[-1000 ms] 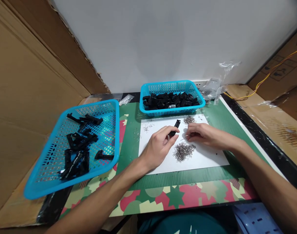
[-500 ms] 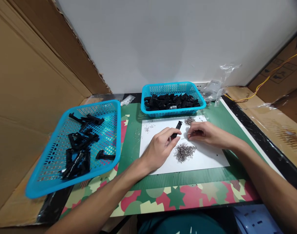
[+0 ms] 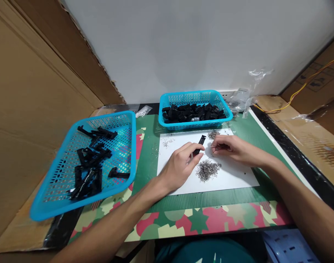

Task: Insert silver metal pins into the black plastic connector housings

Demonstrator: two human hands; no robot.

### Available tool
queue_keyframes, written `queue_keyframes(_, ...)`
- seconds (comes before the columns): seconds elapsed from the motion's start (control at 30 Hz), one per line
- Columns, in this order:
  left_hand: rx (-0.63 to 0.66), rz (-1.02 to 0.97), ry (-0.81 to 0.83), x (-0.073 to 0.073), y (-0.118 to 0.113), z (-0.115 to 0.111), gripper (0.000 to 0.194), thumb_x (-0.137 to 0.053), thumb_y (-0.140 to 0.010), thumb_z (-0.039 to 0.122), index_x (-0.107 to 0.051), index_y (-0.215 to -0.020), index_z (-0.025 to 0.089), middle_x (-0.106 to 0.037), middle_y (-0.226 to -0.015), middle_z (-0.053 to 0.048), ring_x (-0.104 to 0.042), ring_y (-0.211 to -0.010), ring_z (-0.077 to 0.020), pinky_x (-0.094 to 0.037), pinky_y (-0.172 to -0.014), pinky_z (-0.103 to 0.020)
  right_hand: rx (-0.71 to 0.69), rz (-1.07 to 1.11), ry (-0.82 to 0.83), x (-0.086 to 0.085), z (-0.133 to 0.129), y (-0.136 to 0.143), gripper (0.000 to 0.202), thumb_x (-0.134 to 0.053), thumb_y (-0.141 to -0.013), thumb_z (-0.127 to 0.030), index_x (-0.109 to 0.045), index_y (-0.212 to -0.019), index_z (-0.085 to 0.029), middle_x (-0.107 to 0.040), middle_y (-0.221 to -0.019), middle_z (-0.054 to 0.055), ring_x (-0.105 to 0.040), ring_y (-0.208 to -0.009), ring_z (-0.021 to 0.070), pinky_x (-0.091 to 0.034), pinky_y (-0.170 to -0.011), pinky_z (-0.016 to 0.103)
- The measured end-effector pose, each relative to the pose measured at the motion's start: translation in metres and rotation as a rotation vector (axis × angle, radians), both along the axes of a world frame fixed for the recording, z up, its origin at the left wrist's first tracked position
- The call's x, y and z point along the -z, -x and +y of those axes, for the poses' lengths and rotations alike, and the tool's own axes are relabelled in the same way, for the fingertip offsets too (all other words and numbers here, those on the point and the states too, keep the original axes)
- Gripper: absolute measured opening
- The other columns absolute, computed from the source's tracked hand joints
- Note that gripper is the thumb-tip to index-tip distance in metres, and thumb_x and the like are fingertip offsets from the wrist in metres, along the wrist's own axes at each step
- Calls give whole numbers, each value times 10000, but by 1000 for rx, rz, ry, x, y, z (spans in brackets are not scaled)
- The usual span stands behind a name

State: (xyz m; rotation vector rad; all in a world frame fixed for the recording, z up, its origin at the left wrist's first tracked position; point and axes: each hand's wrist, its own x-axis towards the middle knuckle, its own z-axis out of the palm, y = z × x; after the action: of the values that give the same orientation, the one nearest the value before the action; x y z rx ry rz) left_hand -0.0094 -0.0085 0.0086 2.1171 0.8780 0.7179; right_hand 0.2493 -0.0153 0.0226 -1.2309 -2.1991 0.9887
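Note:
My left hand [image 3: 179, 166] pinches a narrow black plastic part [image 3: 201, 143] between thumb and fingers, its far end pointing up and away. Just to the right, my right hand [image 3: 228, 147] is closed on a thin metal tool [image 3: 212, 147]; its tip shows at the fingertips, pointing at the black part with a small gap between. Most of the tool is hidden in the fingers. Below both hands lies a pile of small metal springs [image 3: 208, 170] on a white sheet [image 3: 183, 187]. A smaller spring pile [image 3: 213, 134] lies just beyond my right hand.
A blue basket [image 3: 134, 146] at the left holds several long black parts [image 3: 93, 153]. Another blue basket [image 3: 196, 127] at the back is filled with black pieces [image 3: 194, 112]. Loose springs [image 3: 167, 143] lie on the sheet's left. Cardboard [image 3: 32, 109] and a white wall [image 3: 180, 47] enclose the table.
My right hand has turned slightly, with its fingers curled closer together around the thin tool. My left hand keeps the black part in nearly the same place. The view has shifted a little.

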Motion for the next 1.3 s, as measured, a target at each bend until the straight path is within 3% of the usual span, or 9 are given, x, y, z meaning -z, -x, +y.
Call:
queue_keyframes(0.17, 8, -23, -8, -1, 1, 1, 206, -543, -1085, 292, -705, -1189, 220, -609, -929, -5, -552, -773, -136, -435, -764, -285, 59, 249, 89, -1, -4, 7, 229, -629, -1026, -402, -654, -956, -186, -635, -910, 41, -541, -795, 168, -428, -710, 306)
queue_keyframes(0.37, -21, -142, 50, -6, -1, -1, 197, -616, -1053, 354, -704, -1152, 208, -629, -956, -8, -552, -774, -133, -412, -686, -260, 134, 595, 207, 4, -10, 35, 236, -739, -962, -408, -667, -915, -188, -591, -859, 7, -496, -767, 147, -393, -683, 284)
queue_keyframes(0.53, -50, -164, 8, -9, 0, -4, 220, -538, -1090, 331, -671, -990, 186, -602, -904, 2, -530, -772, -127, -400, -707, -262, 142, 618, 227, 6, -12, 46, 227, -752, -953, -401, -691, -897, -189, -582, -837, 6, -468, -747, 143, -357, -655, 283)
queue_keyframes(0.9, -47, -169, 51, -8, 0, -5, 234, -534, -1088, 384, -650, -1013, 195, -590, -925, 0, -514, -778, -133, -393, -705, -268, 160, 603, 229, 9, -13, 46, 240, -730, -970, -433, -676, -920, -204, -567, -855, 2, -458, -745, 145, -345, -656, 293)
queue_keyframes(1.0, -60, -163, 73, -7, -1, -5, 232, -579, -1067, 408, -650, -1007, 196, -590, -939, 2, -494, -755, -128, -391, -700, -268, 164, 559, 176, 9, -13, 46, 239, -721, -974, -434, -688, -923, -203, -568, -830, 1, -456, -720, 144, -340, -634, 296)
queue_keyframes(1.2, -68, -193, 119, -5, -1, -2, 264, -577, -1065, 424, -650, -975, 187, -592, -898, 6, -489, -738, -129, -379, -705, -275, 246, 392, -194, 10, -18, 51, 104, -690, -993, -300, -731, -974, -206, -621, -833, 13, -496, -706, 143, -367, -623, 300)
queue_keyframes(1.3, -71, -220, 158, -4, -2, -2, 281, -564, -1069, 428, -645, -962, 181, -582, -873, 7, -489, -749, -135, -366, -694, -275, 253, 353, -294, 9, -21, 54, 69, -674, -988, -247, -731, -983, -209, -614, -811, 11, -515, -701, 147, -393, -614, 299)
